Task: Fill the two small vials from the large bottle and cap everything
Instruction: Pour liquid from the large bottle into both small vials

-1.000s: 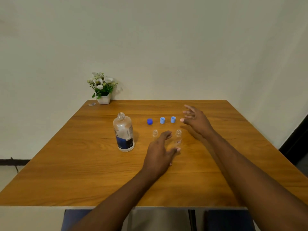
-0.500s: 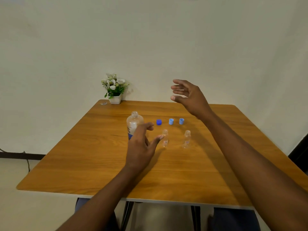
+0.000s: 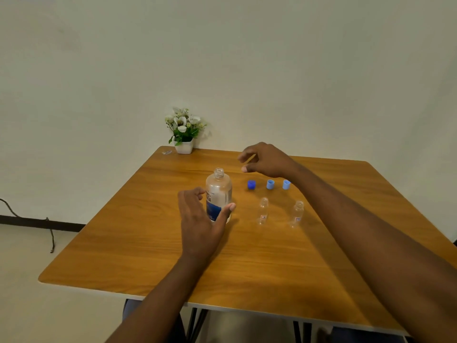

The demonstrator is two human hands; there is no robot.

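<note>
Left hand (image 3: 200,219), having swung over from the vials, is opening around the large bottle (image 3: 218,194) | right hand (image 3: 268,159) is hovering empty, loosely curled | pouring not yet begun.

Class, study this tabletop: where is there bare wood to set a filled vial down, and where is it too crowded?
Free: the near strip of the table in front of the two vials, and the left part, left of the large bottle. Crowded: the middle, where the three blue caps sit just behind the vials, with the left hand open at the bottle and the right hand above.
</note>
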